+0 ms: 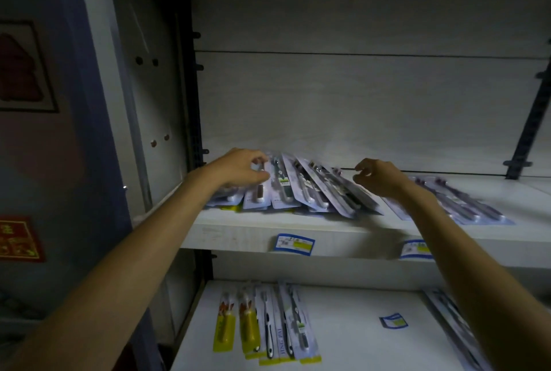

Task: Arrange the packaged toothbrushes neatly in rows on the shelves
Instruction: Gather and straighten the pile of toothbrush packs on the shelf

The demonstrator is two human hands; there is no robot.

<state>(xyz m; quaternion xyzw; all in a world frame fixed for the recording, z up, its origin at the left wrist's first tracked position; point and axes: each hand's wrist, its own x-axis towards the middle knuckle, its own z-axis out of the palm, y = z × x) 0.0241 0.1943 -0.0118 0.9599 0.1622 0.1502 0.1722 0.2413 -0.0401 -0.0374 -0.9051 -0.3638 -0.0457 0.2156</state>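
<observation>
A fanned, overlapping pile of packaged toothbrushes (310, 188) lies on the upper white shelf (238, 232). My left hand (240, 169) rests on the pile's left end, fingers curled around the top of one pack (259, 188). My right hand (380, 177) hovers just over the pile's right end, fingers bent and apart, holding nothing. More packs (465, 206) lie flat on the same shelf, right of my right wrist. On the lower shelf (357, 341) a neat row of packs (265, 323) lies at the left, two of them yellow.
Blue price tags (294, 244) stick to the upper shelf's front edge, and one (393, 320) lies on the lower shelf. More packs (456, 329) lie at the lower shelf's right, partly behind my right arm. A cabinet side panel (155, 87) stands to the left.
</observation>
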